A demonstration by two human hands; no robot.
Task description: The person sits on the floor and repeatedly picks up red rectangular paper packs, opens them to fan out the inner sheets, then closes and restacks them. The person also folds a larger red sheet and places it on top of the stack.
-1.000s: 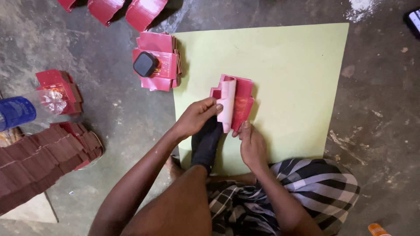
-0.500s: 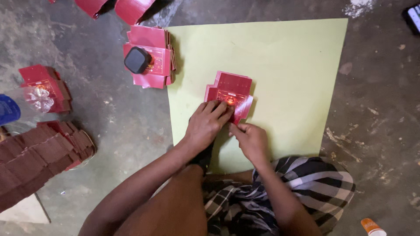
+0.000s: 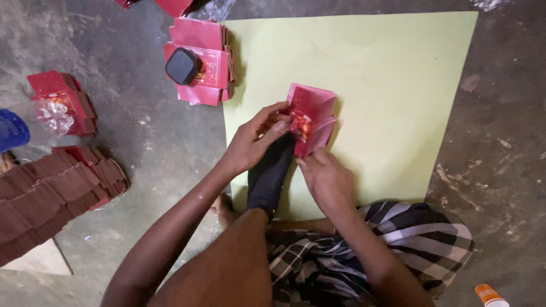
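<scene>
A pale green sheet (image 3: 387, 85) lies spread on the concrete floor (image 3: 500, 142), and near its middle a person folds a small red card piece (image 3: 311, 113). The left hand (image 3: 253, 142) pinches the piece's left edge, fingers curled narrow around it; the right hand (image 3: 324, 179) grips its near corner from below. The piece looks light, thin and fairly stiff, likely to crease sharply and hold a fold, though its glossy face may slip under dry fingers; the edges and corners seem the surest places to take hold. A dark sock (image 3: 270, 173) on the foot sits between the wrists and hides part of the sheet. To the far left a stack of flat red pieces (image 3: 210, 51) carries a black block (image 3: 182, 65) as a weight. Further left, a row of folded brown-red pieces (image 3: 51, 187) is cut off by the frame, as is a clear bottle with a blue cap (image 3: 23, 128). The shiny gold patch at the piece's centre is too small to make out.
</scene>
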